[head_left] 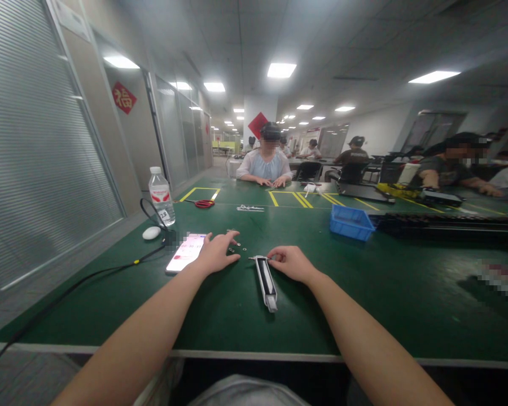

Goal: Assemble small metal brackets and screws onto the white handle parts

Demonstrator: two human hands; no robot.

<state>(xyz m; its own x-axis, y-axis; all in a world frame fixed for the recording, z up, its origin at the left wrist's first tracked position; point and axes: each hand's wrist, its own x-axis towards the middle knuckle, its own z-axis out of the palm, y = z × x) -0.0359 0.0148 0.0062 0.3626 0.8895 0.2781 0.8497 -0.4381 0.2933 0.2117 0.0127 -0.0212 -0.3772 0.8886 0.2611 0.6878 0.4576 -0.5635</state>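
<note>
Pinching rod [252,258] on white device [266,283]: right grip [294,263] | left grip [217,251]: spread | bottle [160,194]: "28" | sign [124,97]: "福"

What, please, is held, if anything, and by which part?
The right hand seems to pinch the far end of the white device; the left hand looks empty.
</note>
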